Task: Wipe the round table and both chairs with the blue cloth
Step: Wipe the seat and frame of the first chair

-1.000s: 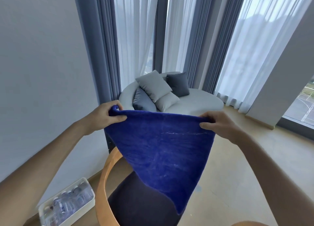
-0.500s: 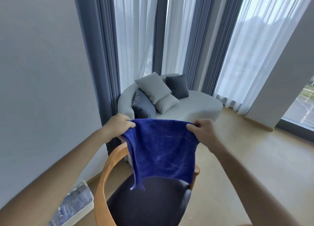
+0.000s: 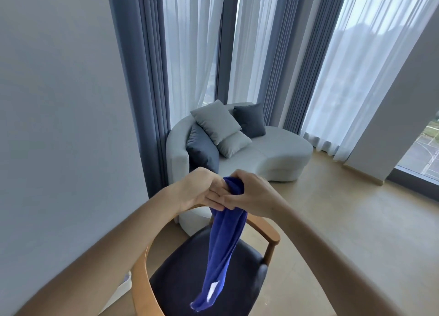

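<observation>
Hands, left hand (image 3: 199,189) and right hand (image 3: 251,193), together gripping blue cloth (image 3: 223,244) above chair (image 3: 204,275), sofa (image 3: 266,154) beyond.

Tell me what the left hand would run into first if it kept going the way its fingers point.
The left hand points right, so it meets the right hand at once; they already touch around the blue cloth.

The cloth (image 3: 225,251) looks like fuzzy, matt blue terry. The chair (image 3: 142,289) has a smooth, satin wooden frame and a dark matt fabric seat. The sofa (image 3: 273,159) is pale woven fabric.
</observation>
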`<action>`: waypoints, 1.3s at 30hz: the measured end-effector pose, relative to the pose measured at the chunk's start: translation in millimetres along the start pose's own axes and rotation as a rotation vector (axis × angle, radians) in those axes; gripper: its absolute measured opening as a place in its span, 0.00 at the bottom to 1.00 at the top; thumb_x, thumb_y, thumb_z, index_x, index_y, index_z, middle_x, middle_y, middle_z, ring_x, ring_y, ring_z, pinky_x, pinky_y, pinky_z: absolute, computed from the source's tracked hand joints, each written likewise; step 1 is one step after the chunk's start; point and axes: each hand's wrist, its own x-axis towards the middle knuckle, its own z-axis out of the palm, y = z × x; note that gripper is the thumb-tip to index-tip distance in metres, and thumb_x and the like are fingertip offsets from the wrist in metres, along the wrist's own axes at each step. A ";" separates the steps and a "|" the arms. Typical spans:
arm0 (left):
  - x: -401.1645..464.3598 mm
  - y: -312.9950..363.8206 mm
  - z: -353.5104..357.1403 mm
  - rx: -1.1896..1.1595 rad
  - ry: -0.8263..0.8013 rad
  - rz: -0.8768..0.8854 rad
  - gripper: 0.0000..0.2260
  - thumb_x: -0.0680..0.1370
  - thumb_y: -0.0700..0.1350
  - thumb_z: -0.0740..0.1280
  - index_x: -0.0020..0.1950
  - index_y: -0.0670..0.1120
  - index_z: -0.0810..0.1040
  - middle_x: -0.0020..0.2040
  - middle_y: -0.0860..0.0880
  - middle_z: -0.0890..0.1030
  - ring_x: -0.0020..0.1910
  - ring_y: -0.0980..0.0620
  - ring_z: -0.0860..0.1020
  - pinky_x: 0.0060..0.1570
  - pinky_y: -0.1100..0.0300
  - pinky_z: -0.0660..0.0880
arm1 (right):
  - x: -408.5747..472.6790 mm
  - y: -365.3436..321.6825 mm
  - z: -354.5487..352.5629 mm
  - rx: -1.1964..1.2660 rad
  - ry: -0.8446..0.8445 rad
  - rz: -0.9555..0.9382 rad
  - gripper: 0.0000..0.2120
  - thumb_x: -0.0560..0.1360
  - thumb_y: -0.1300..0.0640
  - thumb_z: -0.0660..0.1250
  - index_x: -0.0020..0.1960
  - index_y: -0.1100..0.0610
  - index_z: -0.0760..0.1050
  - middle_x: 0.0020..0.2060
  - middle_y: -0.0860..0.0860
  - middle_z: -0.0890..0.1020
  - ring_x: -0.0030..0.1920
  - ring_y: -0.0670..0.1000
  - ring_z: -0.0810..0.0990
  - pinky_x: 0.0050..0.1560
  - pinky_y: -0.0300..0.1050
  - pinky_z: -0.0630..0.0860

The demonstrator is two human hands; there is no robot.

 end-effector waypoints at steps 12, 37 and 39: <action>8.9 -46.5 -33.8 0.642 0.279 0.303 0.08 0.75 0.47 0.71 0.51 0.56 0.76 0.45 0.57 0.81 0.46 0.58 0.79 0.51 0.50 0.78 | -9.9 18.1 -39.7 0.271 0.166 -0.155 0.20 0.72 0.71 0.65 0.45 0.45 0.78 0.38 0.43 0.82 0.40 0.38 0.78 0.41 0.31 0.74; 23.6 -123.4 -29.4 -0.115 -0.223 -0.085 0.22 0.74 0.60 0.67 0.62 0.48 0.79 0.58 0.44 0.81 0.56 0.46 0.80 0.58 0.42 0.76 | -25.6 91.7 51.6 0.890 -0.108 0.570 0.13 0.70 0.68 0.73 0.53 0.66 0.80 0.50 0.59 0.84 0.50 0.56 0.83 0.52 0.48 0.80; 25.3 -119.4 -29.9 -0.157 -0.238 -0.004 0.20 0.72 0.42 0.71 0.64 0.42 0.77 0.62 0.41 0.79 0.59 0.44 0.79 0.63 0.43 0.73 | -21.6 94.2 45.2 1.022 -0.136 0.577 0.13 0.70 0.72 0.70 0.55 0.69 0.79 0.50 0.61 0.84 0.50 0.57 0.83 0.53 0.49 0.80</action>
